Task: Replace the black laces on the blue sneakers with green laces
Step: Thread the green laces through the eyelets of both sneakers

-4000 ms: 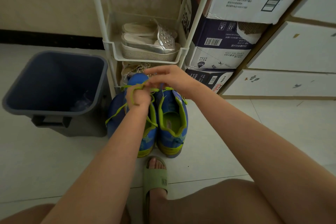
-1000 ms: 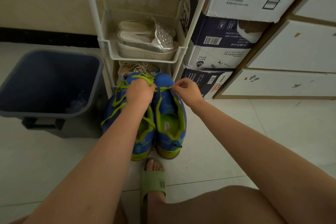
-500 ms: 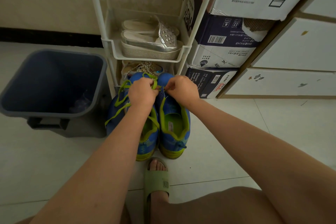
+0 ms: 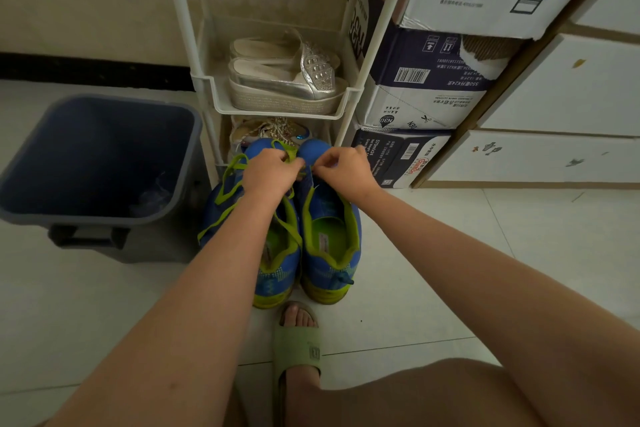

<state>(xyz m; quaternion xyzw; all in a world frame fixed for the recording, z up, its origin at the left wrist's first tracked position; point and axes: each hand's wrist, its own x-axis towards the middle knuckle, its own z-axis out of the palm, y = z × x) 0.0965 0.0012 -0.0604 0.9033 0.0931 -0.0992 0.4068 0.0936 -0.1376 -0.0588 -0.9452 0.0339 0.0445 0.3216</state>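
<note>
While my left hand [image 4: 268,172] and right hand [image 4: 346,170] both pinch the green lace [image 4: 227,184] over the sneakers [image 4: 329,239], the bin [image 4: 194,121] holds crumpled plastic [image 4: 152,198].

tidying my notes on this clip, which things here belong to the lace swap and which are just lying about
In the job: blue sneakers, green lace, left hand and right hand pinching it near the toes.
Lying about: bin, white rack, silver sandals, stacked boxes, green slipper on the foot.
</note>
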